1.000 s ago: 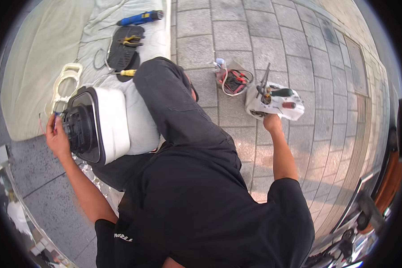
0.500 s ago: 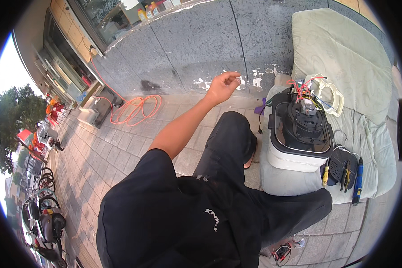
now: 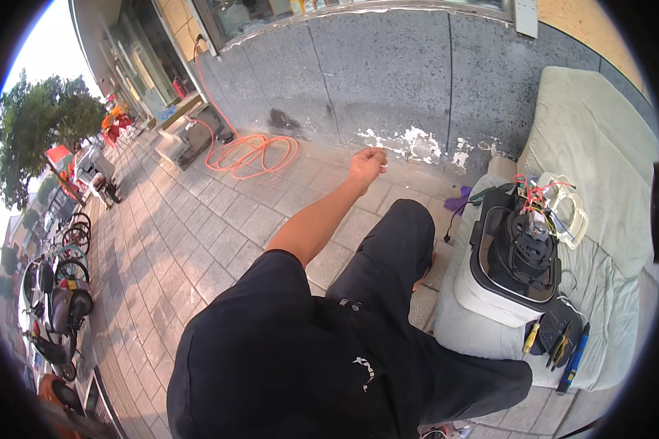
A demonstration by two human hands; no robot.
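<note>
My left hand (image 3: 368, 167) is raised over the paving, in front of the grey wall, with its fingers curled together. A tiny whitish spot shows at the fingertips, too small to name. My right hand is out of view. To the right, apart from my left hand, an opened white-and-black appliance (image 3: 490, 304) sits on a pale cushion (image 3: 597, 132), its black inner mechanism and red wires (image 3: 532, 188) exposed. A cream plastic frame (image 3: 577, 223) lies behind it. Beside its near end are a yellow-handled screwdriver (image 3: 531, 337), pliers (image 3: 560, 348), a blue stick-shaped tool (image 3: 575, 360) and a black perforated cover (image 3: 565, 316).
Coils of orange cable (image 3: 255, 157) lie on the paving along the grey wall (image 3: 388, 80). A purple item (image 3: 458, 200) rests by the cushion's left edge. Parked scooters (image 3: 55, 318) and bicycles stand at the far left.
The view has swung, so the wall, cable and appliance appear farther right. My left hand has turned, and its fingers look more tightly closed. The appliance and tools keep their places on the cushion.
</note>
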